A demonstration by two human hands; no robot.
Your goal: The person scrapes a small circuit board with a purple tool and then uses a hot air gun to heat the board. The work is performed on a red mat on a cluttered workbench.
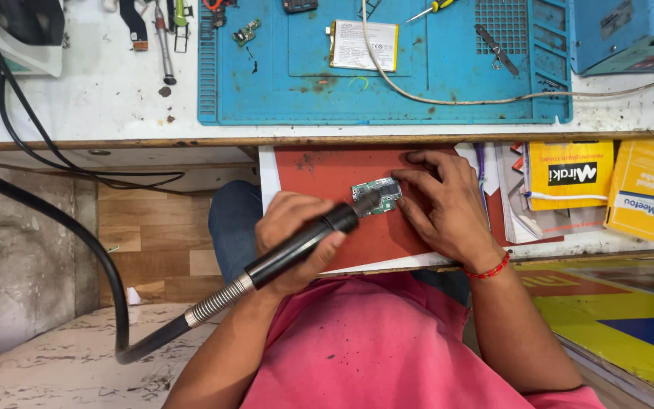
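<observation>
While the head camera looked straight down, the left hand point(297, 238) was wrapped shut around a black hot-air handpiece point(304, 246), its fingers curled over the barrel and its nozzle tip resting at the near edge of a small green circuit board point(378, 195). That board lay on a red mat point(327, 174) in a pulled-out drawer just below the bench edge. The right hand point(444, 204) pressed down beside it, fingertips point(406, 179) pinning the board's right end flat against the mat, gripping nothing else. A ribbed metal hose point(217, 301) led from the handpiece into a thick black cable curving off to the left.

Doing this well probably meant keeping the nozzle moving in small circles over one spot, holding the pinning fingers well clear of the heated area, and steadying the left wrist against the drawer front so the tip did not wander.

Further up, a blue work mat point(387, 83) carried a flat phone battery point(363, 45), a screwdriver and a white cord. Yellow packets point(569, 174) sat in the drawer to the right.
</observation>
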